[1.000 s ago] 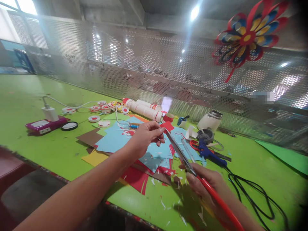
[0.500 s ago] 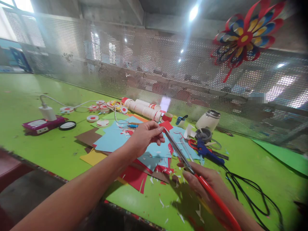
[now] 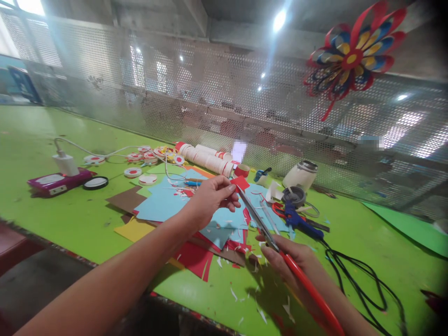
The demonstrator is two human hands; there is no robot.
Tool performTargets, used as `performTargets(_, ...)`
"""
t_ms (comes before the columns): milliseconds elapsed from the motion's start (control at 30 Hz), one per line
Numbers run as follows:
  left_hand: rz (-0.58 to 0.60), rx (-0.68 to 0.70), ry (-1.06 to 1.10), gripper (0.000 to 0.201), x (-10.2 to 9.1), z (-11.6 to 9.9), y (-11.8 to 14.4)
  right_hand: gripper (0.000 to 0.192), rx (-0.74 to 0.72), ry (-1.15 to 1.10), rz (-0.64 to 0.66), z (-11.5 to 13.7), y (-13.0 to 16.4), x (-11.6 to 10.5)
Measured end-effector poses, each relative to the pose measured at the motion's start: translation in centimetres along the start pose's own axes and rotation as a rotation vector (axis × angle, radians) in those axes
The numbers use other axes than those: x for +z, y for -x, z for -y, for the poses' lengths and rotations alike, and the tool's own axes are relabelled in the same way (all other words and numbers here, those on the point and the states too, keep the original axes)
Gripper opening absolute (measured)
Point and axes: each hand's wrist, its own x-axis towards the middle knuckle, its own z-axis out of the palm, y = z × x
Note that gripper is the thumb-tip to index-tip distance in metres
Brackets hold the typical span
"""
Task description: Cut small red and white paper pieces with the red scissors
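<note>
- Left hand (image 3: 210,198) pinches red paper (image 3: 241,182) in closed fingers, above the paper pile mid-counter (image 3: 70,219).
- Right hand (image 3: 290,261) is wrapped around the scissors (image 3: 261,221); blades nearly shut at the paper's edge.
- Risk: blade tips sit close to the left fingertips; a slip could nick them or tear the small piece.

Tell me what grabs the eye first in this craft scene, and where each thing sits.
The big red, blue and yellow paper flower hangs on the perforated metal screen at upper right. At the centre, the left hand pinches a small red paper piece against the blades of red-handled scissors held in the right hand. Beneath them, blue, red, yellow and brown paper sheets litter the bright green table.
</note>
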Motion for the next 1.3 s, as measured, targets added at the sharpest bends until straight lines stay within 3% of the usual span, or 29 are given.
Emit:
performTargets(300,0.004,-0.001,0.005,0.012,-0.08,0.12,-0.01,0.04,0.019,-0.089,0.003,0.05,0.0,0.14)
performTargets(533,0.016,-0.016,0.004,0.014,-0.27,0.02,0.0,0.05,0.12,-0.278,0.142,0.11,0.13,0.17)
performTargets(800,0.022,-0.038,0.022,0.013,-0.28,-0.22,0.1,0.05,0.088,-0.285,0.134,0.15,0.17,0.13)
performTargets(1000,0.048,-0.039,0.03,0.011,-0.27,-0.05,0.08,0.05,0.159,-0.378,0.11,0.68,0.28,0.17)
performTargets(1300,0.044,-0.055,0.027,0.011,-0.08,-0.13,0.15,0.048,0.072,-0.258,0.239,0.21,0.09,-0.44)
